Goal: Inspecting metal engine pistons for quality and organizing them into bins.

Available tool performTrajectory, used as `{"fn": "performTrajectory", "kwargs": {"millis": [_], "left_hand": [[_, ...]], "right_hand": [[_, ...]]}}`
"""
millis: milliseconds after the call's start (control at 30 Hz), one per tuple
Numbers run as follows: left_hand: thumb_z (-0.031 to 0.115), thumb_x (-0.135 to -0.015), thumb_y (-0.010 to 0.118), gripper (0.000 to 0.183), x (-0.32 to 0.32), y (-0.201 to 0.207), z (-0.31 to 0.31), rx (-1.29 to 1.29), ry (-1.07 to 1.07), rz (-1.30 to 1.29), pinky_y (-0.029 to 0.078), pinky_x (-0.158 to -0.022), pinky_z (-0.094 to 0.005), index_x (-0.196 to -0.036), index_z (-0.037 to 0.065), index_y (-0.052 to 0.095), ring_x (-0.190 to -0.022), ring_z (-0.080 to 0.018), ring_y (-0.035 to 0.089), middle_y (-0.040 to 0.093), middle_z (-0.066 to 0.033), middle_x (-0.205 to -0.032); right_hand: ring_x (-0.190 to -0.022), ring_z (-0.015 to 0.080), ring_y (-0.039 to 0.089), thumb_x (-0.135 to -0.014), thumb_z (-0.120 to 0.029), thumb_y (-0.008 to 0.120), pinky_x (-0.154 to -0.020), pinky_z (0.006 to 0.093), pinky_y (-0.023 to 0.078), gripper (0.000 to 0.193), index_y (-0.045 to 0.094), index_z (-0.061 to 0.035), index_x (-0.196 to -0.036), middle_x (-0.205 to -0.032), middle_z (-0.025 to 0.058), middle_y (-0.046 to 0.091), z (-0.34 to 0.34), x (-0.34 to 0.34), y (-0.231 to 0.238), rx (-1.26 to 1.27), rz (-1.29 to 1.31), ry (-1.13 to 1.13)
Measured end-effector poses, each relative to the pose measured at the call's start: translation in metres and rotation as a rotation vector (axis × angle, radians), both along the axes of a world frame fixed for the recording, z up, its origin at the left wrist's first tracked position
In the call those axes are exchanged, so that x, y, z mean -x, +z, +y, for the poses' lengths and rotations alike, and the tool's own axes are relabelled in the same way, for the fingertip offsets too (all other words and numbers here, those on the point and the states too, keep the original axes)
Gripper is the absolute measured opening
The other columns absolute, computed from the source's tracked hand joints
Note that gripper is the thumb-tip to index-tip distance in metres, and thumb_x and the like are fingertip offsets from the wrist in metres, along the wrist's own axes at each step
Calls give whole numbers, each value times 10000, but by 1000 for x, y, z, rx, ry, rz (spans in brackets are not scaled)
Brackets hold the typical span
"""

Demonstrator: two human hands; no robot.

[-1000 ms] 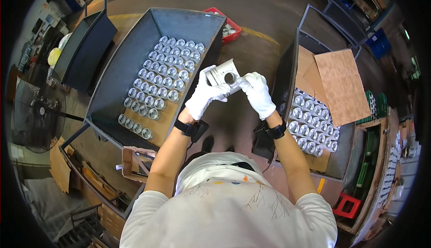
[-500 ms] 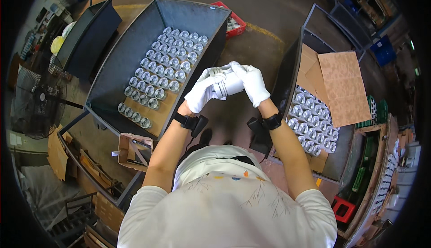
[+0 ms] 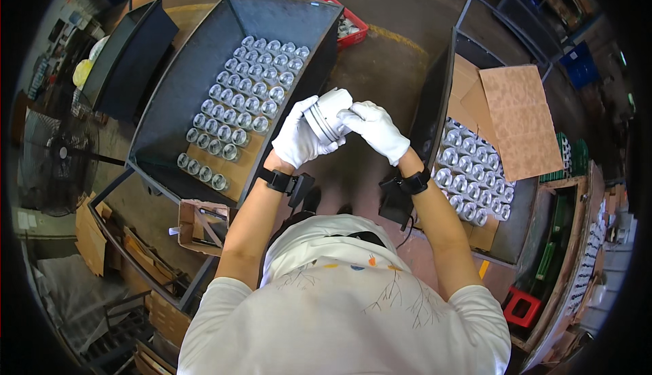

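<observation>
1. Both forearms rise from the near edge and meet in the middle of the view, each wrist wearing a dark band, each hand in a white glove.
2. The left hand [image 3: 299, 140] cups a metal piston [image 3: 326, 118] from the left and below, its fingers curled around the ringed body; it is grasping the piston.
3. The right hand [image 3: 375, 129] comes in from the right, palm down, with its fingertips [image 3: 348, 118] laid on the piston's right side. It is touching the part; whether it truly clamps it I cannot tell.
4. The piston is held in the air between the two bins, above the brown floor [image 3: 380, 56]. Its long axis is tilted, running from near left up to far right, with the flat pale crown facing far and right and the grooved band toward the left palm.
5. To the left, just beside the hands, stands a dark metal bin [image 3: 170, 123] with rows of shiny pistons [image 3: 251, 96] filling its right part; its left part is bare.
6. To the right, a second bin [image 3: 435, 103] holds more rows of pistons [image 3: 472, 171], partly covered by cardboard sheets [image 3: 519, 120].
7. The open room lies in the gap between the two bin walls, narrow near the hands and widening toward the far side, where a red crate [image 3: 350, 25] sits.
</observation>
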State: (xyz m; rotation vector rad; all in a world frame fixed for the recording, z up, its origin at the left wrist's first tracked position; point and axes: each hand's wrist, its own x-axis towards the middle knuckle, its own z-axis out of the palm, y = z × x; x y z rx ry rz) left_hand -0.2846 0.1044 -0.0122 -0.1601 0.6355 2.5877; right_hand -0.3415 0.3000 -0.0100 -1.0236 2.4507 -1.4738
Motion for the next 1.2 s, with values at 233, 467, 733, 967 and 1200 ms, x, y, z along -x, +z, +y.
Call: {"fn": "performTrajectory", "kwargs": {"millis": [233, 467, 733, 967, 1200], "left_hand": [[498, -935, 490, 560, 6, 7, 10, 79, -96, -2, 610, -659, -399, -1337, 108, 501, -897, -318, 677, 643, -158, -1124], [378, -923, 567, 480, 24, -1, 13, 251, -168, 40, 594, -666, -395, -1312, 106, 497, -956, -281, 659, 632, -117, -1163], [36, -738, 681, 765, 37, 1, 22, 537, -19, 354, 536, -816, -358, -1399, 56, 298, -919, -234, 631, 562, -140, -1157], [67, -567, 852, 962, 68, -22, 36, 661, 24, 543, 528, -870, -349, -1376, 58, 331, -1039, -218, 599, 542, -136, -1216], [138, -504, 914, 1057, 74, -22, 64, 715, 62, 567, 503, -939, -351, -1365, 16, 313, -1097, -217, 574, 525, -154, -1244]], "right_hand": [[-754, 269, 662, -932, -339, 565, -721, 344, 490, 364, 696, -1, -958, -841, 156, 688, -7, 7, 6, 30, -274, -147], [-779, 176, 615, -941, -339, 574, -756, 307, 480, 369, 676, 13, -995, -886, 122, 685, -2, 16, -16, 312, -410, -281], [-841, 184, 611, -945, -281, 588, -807, 310, 475, 306, 681, -2, -1029, -922, 106, 676, 26, 2, 5, 315, -361, -306], [-866, 194, 602, -937, -185, 605, -818, 316, 468, 243, 677, -3, -1082, -936, 94, 661, 39, -10, 15, 303, -204, -364], [-907, 191, 588, -937, -190, 594, -835, 322, 458, 261, 676, -5, -1102, -978, 83, 653, 60, -13, -2, 323, -103, -434]]}}
